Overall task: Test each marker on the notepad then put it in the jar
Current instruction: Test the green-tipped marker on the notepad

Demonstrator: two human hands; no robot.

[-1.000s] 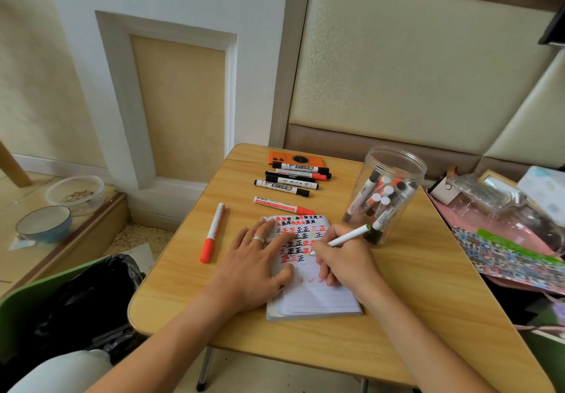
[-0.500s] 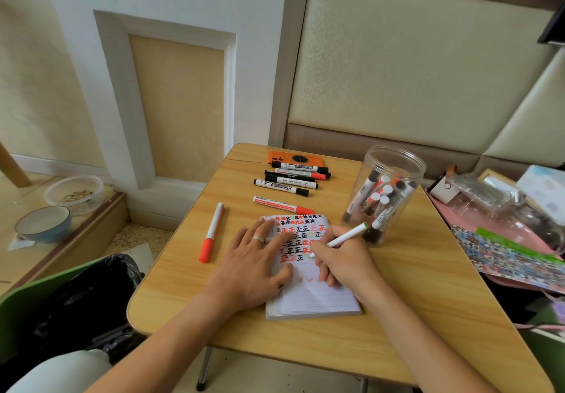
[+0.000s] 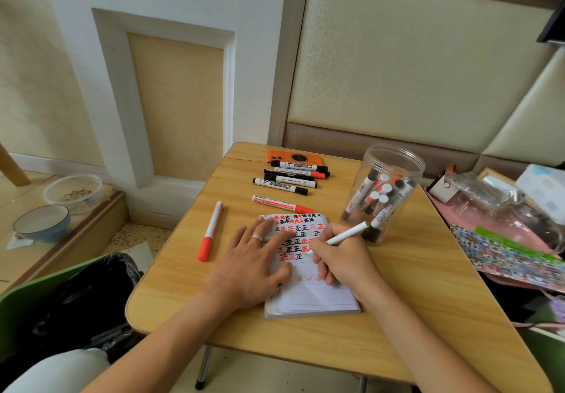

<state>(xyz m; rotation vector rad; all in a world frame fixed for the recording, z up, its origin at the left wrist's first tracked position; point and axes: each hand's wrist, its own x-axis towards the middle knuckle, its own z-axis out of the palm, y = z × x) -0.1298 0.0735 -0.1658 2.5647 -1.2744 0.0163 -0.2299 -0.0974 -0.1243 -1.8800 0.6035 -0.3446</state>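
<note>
1. Barely shifted since earlier: right hand [image 3: 342,258] pinching white marker [image 3: 347,233], tip on notepad [image 3: 308,295].
2. Left hand [image 3: 253,258] spread flat, pressing notepad.
3. Jar [image 3: 385,191] just beyond right hand; marker's tail aimed towards it.

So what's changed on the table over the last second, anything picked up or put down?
Almost nothing. The right hand holds the white marker as before, tip on the notepad; any motion is too slight to tell. The left hand lies flat on the notepad as before. Nothing was picked up or let go. The jar, the loose markers and the red-capped marker lie where they did.
</note>
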